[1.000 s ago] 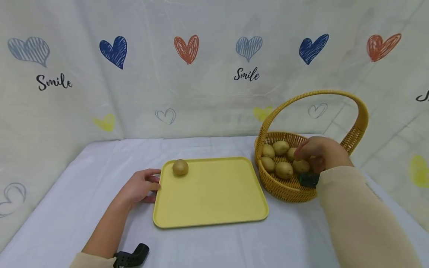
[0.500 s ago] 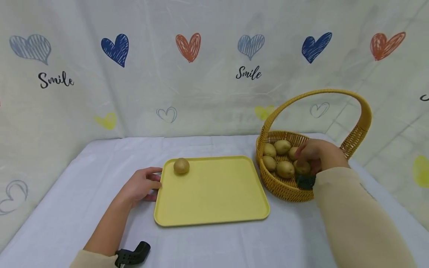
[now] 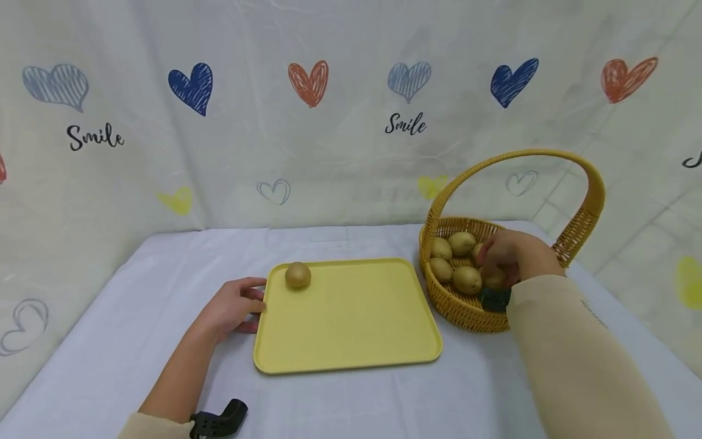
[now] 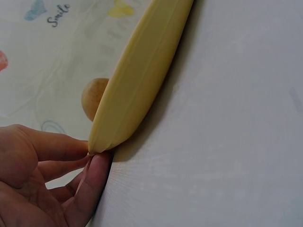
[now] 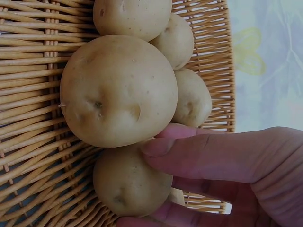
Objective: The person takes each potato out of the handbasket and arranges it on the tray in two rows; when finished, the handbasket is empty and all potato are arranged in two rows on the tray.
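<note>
My right hand (image 3: pixel 518 253) reaches into a wicker basket (image 3: pixel 466 319) with a tall arched handle. In the right wrist view its thumb and fingers curl round one potato (image 5: pixel 130 182), right below a larger potato (image 5: pixel 118 90). Several more potatoes lie in the basket beside them. At the tray's left edge, my left hand (image 3: pixel 233 308) pinches the rim of a yellow rectangular tray (image 3: pixel 351 323) between thumb and fingers. A single round potato (image 3: pixel 298 275) sits on the tray near its back left corner, partly hidden behind the rim in the left wrist view.
A white cloth (image 3: pixel 329 402) covers the table under the tray and basket. Behind it hangs a pale curtain (image 3: pixel 351 171) printed with hearts and "Smile". A black strapped device (image 3: pixel 219 421) is on the left wrist. The basket handle arches high above the right hand.
My right hand has shifted slightly left and nearer inside the basket, its fingers now round a potato. The left hand stays at the tray edge; the view has moved a little.
</note>
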The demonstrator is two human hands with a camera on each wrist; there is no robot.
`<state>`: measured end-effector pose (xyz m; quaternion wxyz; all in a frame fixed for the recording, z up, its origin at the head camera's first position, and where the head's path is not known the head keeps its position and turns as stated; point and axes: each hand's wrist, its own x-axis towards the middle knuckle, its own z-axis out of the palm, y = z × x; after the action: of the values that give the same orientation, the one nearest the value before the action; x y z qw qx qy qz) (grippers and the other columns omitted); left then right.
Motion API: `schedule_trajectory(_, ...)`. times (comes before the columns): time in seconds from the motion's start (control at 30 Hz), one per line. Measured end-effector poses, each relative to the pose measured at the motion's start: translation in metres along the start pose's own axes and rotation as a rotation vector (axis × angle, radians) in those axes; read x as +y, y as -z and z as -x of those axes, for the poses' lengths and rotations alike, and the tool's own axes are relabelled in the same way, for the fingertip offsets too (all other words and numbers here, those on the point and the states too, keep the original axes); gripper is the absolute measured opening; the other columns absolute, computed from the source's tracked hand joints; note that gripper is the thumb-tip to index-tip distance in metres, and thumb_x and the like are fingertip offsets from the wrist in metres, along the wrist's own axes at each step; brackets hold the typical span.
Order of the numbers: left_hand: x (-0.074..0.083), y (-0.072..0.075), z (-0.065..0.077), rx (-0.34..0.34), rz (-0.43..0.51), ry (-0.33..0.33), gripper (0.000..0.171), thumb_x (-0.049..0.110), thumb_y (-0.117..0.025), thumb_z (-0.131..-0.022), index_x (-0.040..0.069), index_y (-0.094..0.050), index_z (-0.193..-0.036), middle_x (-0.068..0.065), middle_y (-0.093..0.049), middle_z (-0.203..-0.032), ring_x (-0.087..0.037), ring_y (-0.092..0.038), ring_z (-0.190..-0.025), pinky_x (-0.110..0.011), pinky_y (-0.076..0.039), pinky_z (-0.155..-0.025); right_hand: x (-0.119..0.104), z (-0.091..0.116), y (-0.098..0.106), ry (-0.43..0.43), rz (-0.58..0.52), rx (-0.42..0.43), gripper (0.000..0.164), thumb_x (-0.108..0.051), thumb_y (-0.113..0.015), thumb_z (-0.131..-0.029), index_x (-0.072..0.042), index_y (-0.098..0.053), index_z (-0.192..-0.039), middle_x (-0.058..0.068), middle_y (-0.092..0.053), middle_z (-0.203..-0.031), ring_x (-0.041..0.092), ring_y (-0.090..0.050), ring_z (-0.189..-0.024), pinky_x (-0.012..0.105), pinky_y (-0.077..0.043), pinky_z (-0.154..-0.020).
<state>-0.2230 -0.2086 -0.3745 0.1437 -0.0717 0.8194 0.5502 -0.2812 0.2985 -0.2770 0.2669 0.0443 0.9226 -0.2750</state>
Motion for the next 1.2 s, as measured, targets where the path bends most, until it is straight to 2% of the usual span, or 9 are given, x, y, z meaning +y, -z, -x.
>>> schedule_trajectory(0.2,-0.002,0.001,0.001,-0.003,0.001,-0.004,0.063,-0.001,-0.063,-0.095,0.005,-0.045,-0.154,-0.017,-0.054,-0.125,-0.022,-0.063,-0.093,-0.036,-0.064,-0.071,0.002,-0.002,0.001,-0.014,0.013,0.003,0.034,-0.008,-0.067,-0.092,0.000,-0.059,-0.124,0.021,-0.050,-0.124,0.029,-0.062,-0.093,0.041,-0.060,-0.079)
schedule_trajectory(0.47,-0.004,0.001,0.000,-0.004,0.004,-0.005,0.063,0.000,-0.064,-0.095,0.006,-0.045,-0.154,-0.017,-0.054,-0.126,-0.022,-0.063,-0.093,-0.037,-0.064,-0.071,0.006,-0.002,0.001,-0.016,-0.067,0.011,0.044,-0.010,-0.070,-0.093,0.002,-0.055,-0.133,0.028,-0.041,-0.141,0.032,-0.061,-0.098,0.043,-0.060,-0.084)
schedule_trajectory(0.57,-0.004,0.000,-0.001,-0.007,0.011,-0.003,0.063,0.000,-0.064,-0.095,0.006,-0.045,-0.154,-0.017,-0.054,-0.126,-0.022,-0.064,-0.093,-0.037,-0.064,-0.071,0.007,-0.001,0.005,0.001,-0.069,0.034,0.045,-0.009,-0.070,-0.091,0.002,-0.057,-0.133,0.028,-0.044,-0.142,0.032,-0.064,-0.095,0.042,-0.061,-0.083)
schedule_trajectory(0.67,-0.003,0.000,-0.002,-0.003,0.012,0.000,0.063,0.000,-0.064,-0.095,0.006,-0.044,-0.154,-0.017,-0.054,-0.127,-0.022,-0.063,-0.094,-0.037,-0.064,-0.071,0.006,0.001,0.009,0.036,-0.022,0.074,0.042,-0.010,-0.069,-0.090,0.001,-0.062,-0.129,0.025,-0.053,-0.136,0.031,-0.064,-0.093,0.040,-0.060,-0.080)
schedule_trajectory(0.87,-0.003,0.001,-0.001,0.000,0.012,0.002,0.063,-0.001,-0.063,-0.095,0.005,-0.044,-0.155,-0.017,-0.053,-0.125,-0.022,-0.062,-0.094,-0.036,-0.064,-0.070,-0.003,0.008,0.018,0.078,-0.010,0.161,0.043,-0.019,-0.066,-0.094,0.001,-0.060,-0.132,0.020,-0.058,-0.124,0.031,-0.064,-0.094,0.041,-0.059,-0.080)
schedule_trajectory(1.03,-0.003,0.002,0.000,0.002,0.008,-0.003,0.064,-0.001,-0.063,-0.095,0.005,-0.044,-0.155,-0.016,-0.053,-0.124,-0.022,-0.062,-0.094,-0.036,-0.064,-0.070,-0.013,0.014,0.018,0.141,-0.047,0.213,0.047,-0.019,-0.063,-0.098,0.004,-0.057,-0.138,0.023,-0.056,-0.131,0.031,-0.065,-0.099,0.045,-0.061,-0.084)
schedule_trajectory(1.2,-0.002,0.000,0.001,-0.004,0.011,-0.004,0.063,-0.001,-0.063,-0.095,0.004,-0.044,-0.155,-0.017,-0.053,-0.124,-0.022,-0.062,-0.093,-0.037,-0.064,-0.070,-0.018,0.018,0.016,0.161,-0.044,0.230,0.047,-0.022,-0.062,-0.100,0.004,-0.056,-0.140,0.025,-0.056,-0.136,0.031,-0.066,-0.104,0.044,-0.062,-0.085)
